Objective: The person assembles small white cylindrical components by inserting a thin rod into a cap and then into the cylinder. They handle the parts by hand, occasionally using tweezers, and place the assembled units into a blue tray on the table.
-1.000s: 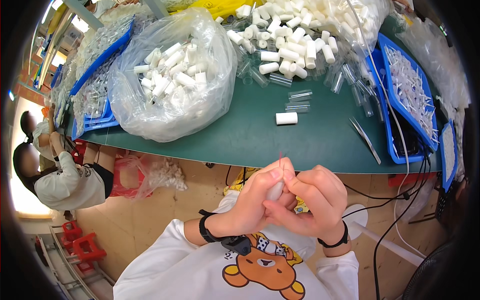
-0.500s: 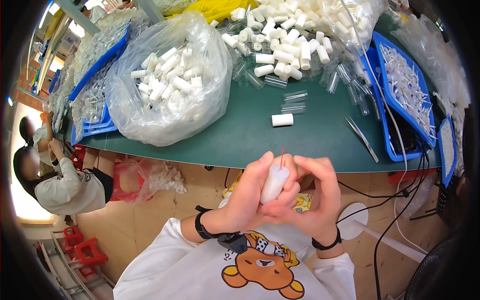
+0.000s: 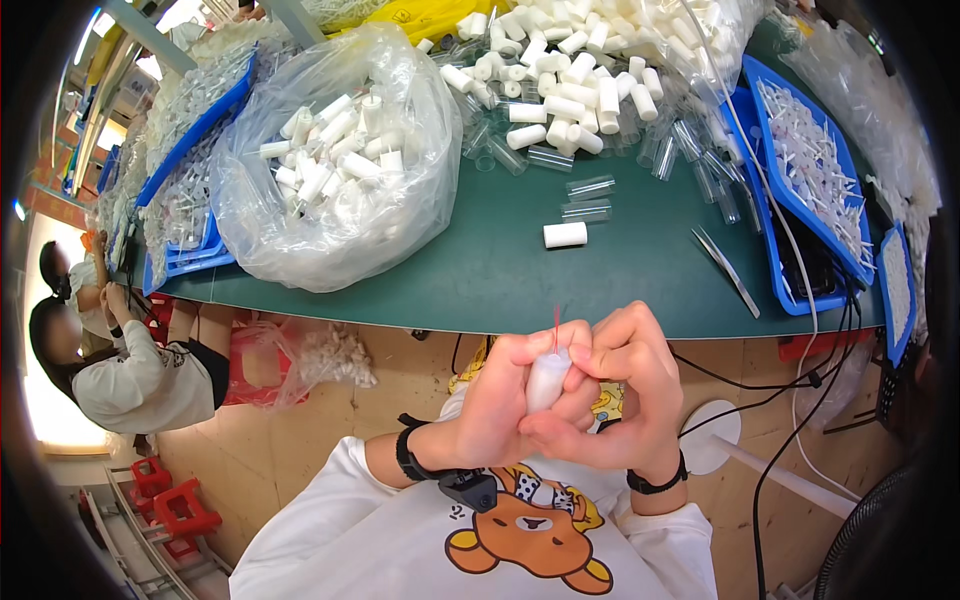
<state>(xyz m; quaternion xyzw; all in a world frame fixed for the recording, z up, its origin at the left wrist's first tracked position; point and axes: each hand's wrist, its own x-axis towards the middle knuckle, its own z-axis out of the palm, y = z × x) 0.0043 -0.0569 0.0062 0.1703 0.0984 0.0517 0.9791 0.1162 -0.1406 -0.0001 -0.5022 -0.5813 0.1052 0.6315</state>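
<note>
In front of my chest, a white cylinder [image 3: 546,384] is held upright, slightly tilted, with a thin red wire [image 3: 557,325] sticking up from its top. My left hand [image 3: 492,400] is closed around the cylinder. The thumb and forefinger of my right hand [image 3: 632,385] pinch at its top rim beside the wire, while the other fingers curl close to the left hand. On the green table [image 3: 470,290] beyond my hands lie a single white cylinder [image 3: 565,234], two clear tubes [image 3: 588,211] and metal tweezers [image 3: 726,272].
A clear plastic bag [image 3: 420,215] of white cylinders with wires stands at left. Behind is a pile of white cylinders [image 3: 580,95] among clear tubes. Blue trays [image 3: 790,235] of small pointed parts flank both sides. Black cables [image 3: 770,440] hang at right; two people [image 3: 140,385] sit at left.
The thumb and forefinger of my right hand have closed in on the cylinder's top rim. The cylinder has shifted slightly left and down.
</note>
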